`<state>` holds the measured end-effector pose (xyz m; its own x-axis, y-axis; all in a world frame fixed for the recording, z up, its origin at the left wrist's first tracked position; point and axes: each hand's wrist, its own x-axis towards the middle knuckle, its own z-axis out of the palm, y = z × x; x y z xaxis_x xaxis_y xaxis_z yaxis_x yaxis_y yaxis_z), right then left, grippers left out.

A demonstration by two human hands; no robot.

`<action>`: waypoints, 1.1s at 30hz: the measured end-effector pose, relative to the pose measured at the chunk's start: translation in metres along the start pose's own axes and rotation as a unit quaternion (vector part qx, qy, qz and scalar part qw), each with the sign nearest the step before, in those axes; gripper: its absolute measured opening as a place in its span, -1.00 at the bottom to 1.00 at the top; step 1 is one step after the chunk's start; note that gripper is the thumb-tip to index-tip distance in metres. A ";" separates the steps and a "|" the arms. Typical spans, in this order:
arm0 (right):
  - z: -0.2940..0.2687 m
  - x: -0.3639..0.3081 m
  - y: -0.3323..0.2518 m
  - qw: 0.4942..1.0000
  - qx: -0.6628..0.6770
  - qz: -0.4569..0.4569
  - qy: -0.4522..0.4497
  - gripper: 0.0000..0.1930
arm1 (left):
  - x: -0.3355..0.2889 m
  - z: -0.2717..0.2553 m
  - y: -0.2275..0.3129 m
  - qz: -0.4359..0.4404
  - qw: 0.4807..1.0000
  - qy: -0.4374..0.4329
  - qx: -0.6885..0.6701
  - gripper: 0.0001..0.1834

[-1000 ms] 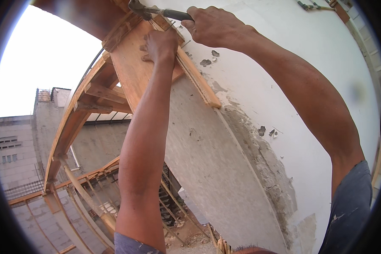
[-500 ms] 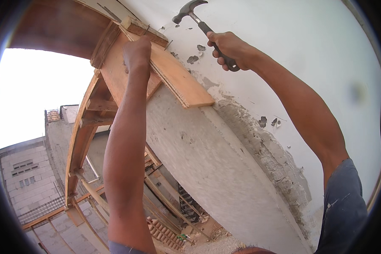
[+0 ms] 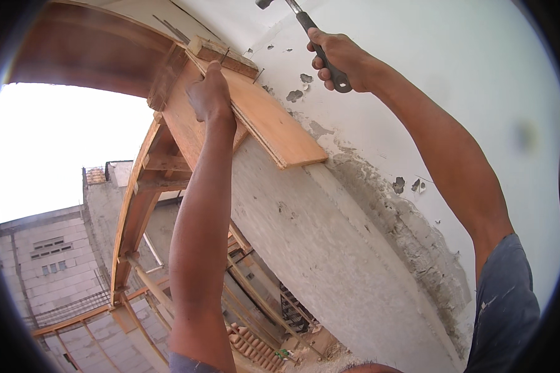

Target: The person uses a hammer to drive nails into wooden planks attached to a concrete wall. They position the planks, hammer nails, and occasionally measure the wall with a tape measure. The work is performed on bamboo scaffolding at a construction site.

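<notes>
High on the right, my right hand is wrapped round the black handle of a claw hammer; the hammer's head is partly cut off by the top edge. My left hand is closed at the left edge of a plywood board, its fingertips partly hidden. The board slants down against the top of a grey concrete column. A short wood block lies across the board's upper end. One nail sticks out of this block near my left thumb, and another nail juts out at its right end.
Left of the board, curved wooden formwork arches up to a brown panel. A white wall with chipped holes and rough broken plaster rises on the right. Far below are wooden poles, rubble and a block building.
The view has shifted, so the board and column sit slightly lower and farther right. The hammer has risen, its head now partly out of view. My left hand stays at the board's edge.
</notes>
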<state>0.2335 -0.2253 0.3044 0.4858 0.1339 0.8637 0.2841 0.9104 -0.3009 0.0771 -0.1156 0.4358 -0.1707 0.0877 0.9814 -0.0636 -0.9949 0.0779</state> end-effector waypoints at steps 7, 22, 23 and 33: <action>0.011 -0.014 -0.022 0.984 -0.123 0.060 -0.110 -0.62 | -0.004 0.002 0.003 0.041 0.992 0.078 0.094 -0.43; -0.010 -0.084 -0.024 0.986 -0.127 0.111 0.008 -0.61 | -0.015 0.000 0.040 0.517 0.620 -0.143 0.573 -0.73; -0.007 -0.089 -0.024 0.982 -0.143 0.123 0.018 -0.61 | -0.018 0.000 0.040 0.501 0.652 -0.206 0.531 -0.75; 0.035 -0.132 -0.008 0.971 -0.157 0.181 0.013 -0.52 | -0.031 0.000 0.033 0.381 0.801 -0.270 0.374 -0.85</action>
<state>0.1383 -0.2368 0.2068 0.6211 0.4092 0.6684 0.3255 0.6411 -0.6950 0.0799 -0.1513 0.4078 0.5832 -0.3932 0.7108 0.4981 -0.5180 -0.6954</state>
